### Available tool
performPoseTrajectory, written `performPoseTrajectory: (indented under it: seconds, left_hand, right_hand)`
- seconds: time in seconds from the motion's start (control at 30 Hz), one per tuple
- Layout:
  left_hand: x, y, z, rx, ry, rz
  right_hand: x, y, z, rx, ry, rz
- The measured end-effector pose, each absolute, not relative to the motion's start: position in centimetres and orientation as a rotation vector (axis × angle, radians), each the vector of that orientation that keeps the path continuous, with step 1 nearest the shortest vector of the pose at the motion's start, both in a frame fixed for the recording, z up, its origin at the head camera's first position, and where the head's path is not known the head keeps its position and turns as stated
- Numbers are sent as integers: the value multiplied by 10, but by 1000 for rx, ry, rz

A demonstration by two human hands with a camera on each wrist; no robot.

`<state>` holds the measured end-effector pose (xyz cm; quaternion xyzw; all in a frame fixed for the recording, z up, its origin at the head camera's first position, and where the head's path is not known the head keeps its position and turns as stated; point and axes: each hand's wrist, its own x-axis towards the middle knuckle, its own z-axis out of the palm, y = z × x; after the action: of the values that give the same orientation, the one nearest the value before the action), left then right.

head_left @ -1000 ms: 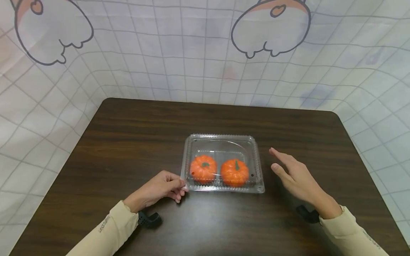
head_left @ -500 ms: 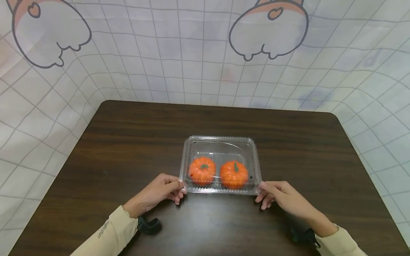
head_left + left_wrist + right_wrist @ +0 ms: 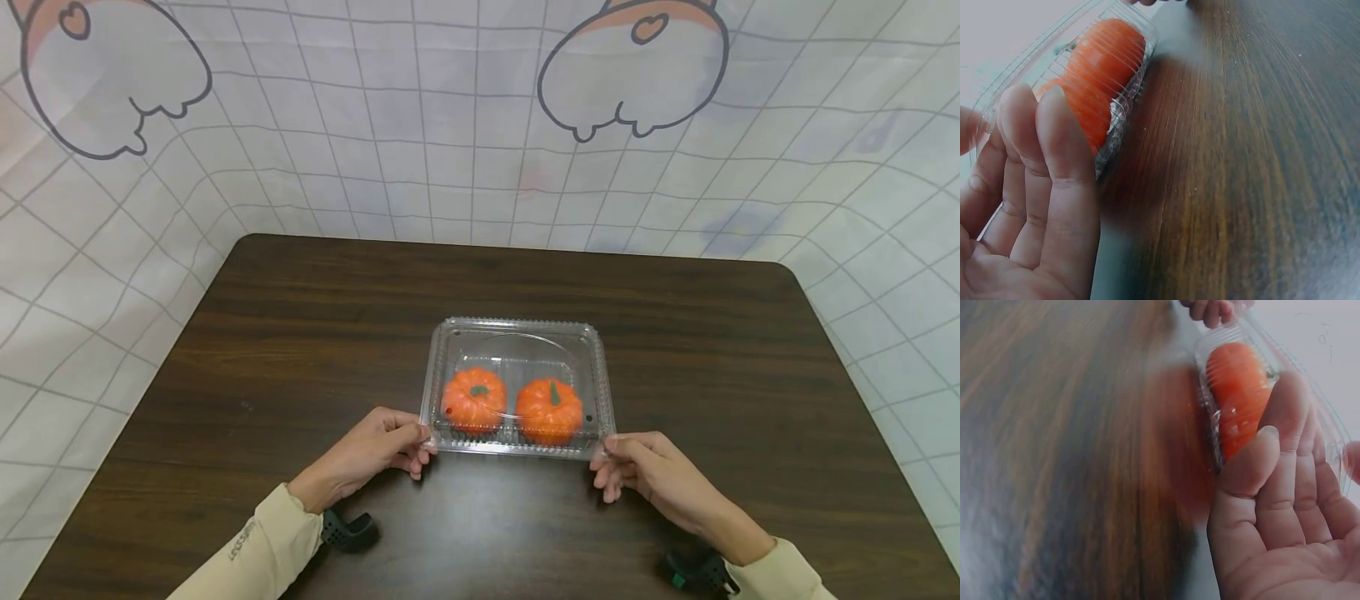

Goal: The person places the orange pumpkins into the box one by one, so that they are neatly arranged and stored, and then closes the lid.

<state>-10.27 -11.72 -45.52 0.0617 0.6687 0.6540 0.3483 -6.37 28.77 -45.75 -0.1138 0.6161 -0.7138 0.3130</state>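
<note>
Two orange toy pumpkins with green stems, the left pumpkin and the right pumpkin, sit side by side inside a clear plastic clamshell container. Its lid lies over them. At the container's near left corner, my left hand pinches the rim between thumb and forefinger. My right hand pinches the near right corner in the same way. Both wrist views show the other fingers curled below the rim, in front of the container's ribbed side. Whether the lid is latched cannot be made out.
The container stands on a dark wood-grain table with rounded far corners. A white grid-patterned cloth with cartoon drawings hangs behind the table and along both sides. Dark bands sit at both wrists.
My right hand came in from the right of the container, with its fingers extended, and took hold of the near right corner. My left hand has kept its hold on the left corner.
</note>
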Motion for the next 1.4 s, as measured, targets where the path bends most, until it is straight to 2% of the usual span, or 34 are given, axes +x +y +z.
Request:
performPoseTrajectory:
  seconds: [1.13, 1.4]
  left_hand:
    - [-105, -118, -451, 225, 1799, 1635]
    - [-107, -115, -457, 153, 1782, 1639]
  right_hand:
    - [-53, 282, -463, -312, 1627, -1992]
    - [-56, 284, -465, -242, 1523, -1971]
